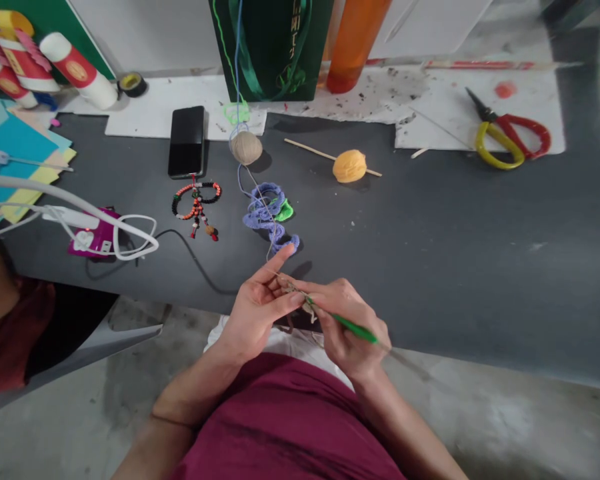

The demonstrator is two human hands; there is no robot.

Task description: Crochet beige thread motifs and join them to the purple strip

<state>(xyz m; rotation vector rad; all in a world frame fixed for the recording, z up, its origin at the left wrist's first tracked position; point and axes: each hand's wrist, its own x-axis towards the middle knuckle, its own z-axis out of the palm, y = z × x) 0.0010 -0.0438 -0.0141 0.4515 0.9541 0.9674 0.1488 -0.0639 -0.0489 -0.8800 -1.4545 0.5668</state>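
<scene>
Just over the near edge of the dark grey table, my left hand pinches a small beige crochet piece, its forefinger raised with the beige strand over it. My right hand is closed on a green-handled crochet hook whose tip sits in that piece. The strand runs up to a beige yarn ball. A blue crocheted strip with a green bit lies just beyond my fingers.
An orange yarn ball on a stick, scissors, a black phone, a beaded charm, a green bag and an orange bottle sit on the table. Left: white cables, a pink power strip, coloured paper, another person's sleeve.
</scene>
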